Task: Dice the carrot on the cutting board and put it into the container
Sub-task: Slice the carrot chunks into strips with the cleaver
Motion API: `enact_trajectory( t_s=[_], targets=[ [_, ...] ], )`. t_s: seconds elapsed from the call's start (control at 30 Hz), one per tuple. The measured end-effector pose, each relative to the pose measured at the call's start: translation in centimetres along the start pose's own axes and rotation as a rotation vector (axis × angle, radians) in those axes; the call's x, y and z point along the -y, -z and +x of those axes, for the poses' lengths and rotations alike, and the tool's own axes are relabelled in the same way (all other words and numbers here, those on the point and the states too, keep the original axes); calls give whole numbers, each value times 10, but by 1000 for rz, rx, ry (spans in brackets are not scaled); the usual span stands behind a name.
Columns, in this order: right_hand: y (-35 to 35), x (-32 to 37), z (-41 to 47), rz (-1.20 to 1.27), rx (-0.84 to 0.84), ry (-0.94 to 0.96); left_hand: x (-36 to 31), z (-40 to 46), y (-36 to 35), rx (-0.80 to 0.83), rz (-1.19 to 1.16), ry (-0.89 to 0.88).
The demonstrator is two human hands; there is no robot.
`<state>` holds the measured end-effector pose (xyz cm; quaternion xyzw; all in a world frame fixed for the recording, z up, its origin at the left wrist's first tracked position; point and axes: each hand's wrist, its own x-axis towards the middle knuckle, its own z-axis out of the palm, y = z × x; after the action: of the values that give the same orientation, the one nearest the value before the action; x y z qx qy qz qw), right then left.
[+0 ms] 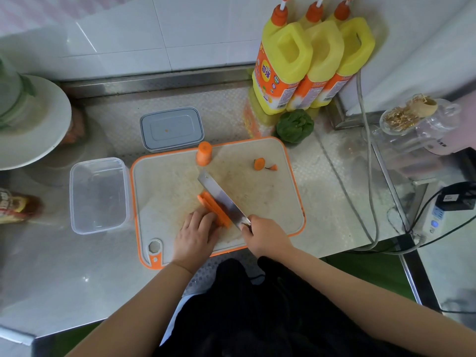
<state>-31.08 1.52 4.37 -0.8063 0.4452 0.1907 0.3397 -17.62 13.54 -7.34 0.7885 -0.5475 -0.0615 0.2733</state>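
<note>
On the steel surface (334,202), the left hand (197,234) presses curled fingers over the carrot slices (215,208), hiding their near ends, while the right hand (266,237) wraps the knife (221,199) handle from sight.

yellow bottles (306,63): 3 | clear container (99,195): 1 | lid (171,128): 1 | knife (221,199): 1 | cutting board (270,191): 1

Three yellow bottles (309,63) with orange labels, front label showing large white Chinese characters, small print and barcodes too small to read, nothing else legible
</note>
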Motion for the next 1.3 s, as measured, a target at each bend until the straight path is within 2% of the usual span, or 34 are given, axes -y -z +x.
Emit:
enact_trajectory(
  t_s=[0.3, 0.6, 0.97, 1.17, 1.3],
  targets=[
    [-5, -4, -4, 29, -2, 21, 13, 4, 8, 50, 95, -59],
    [-7, -7, -3, 72, -24, -18, 19, 21, 19, 42, 167, -238],
    [-6, -13, -2, 149, -46, -66, 14, 32, 18, 18, 219, -277],
    [-5, -14, -3, 150, -56, -56, 12, 30, 21, 50, 122, -242],
    [-5, -14, -5, 127, -69, -37, 13, 34, 20, 94, 144, -242]
  ],
)
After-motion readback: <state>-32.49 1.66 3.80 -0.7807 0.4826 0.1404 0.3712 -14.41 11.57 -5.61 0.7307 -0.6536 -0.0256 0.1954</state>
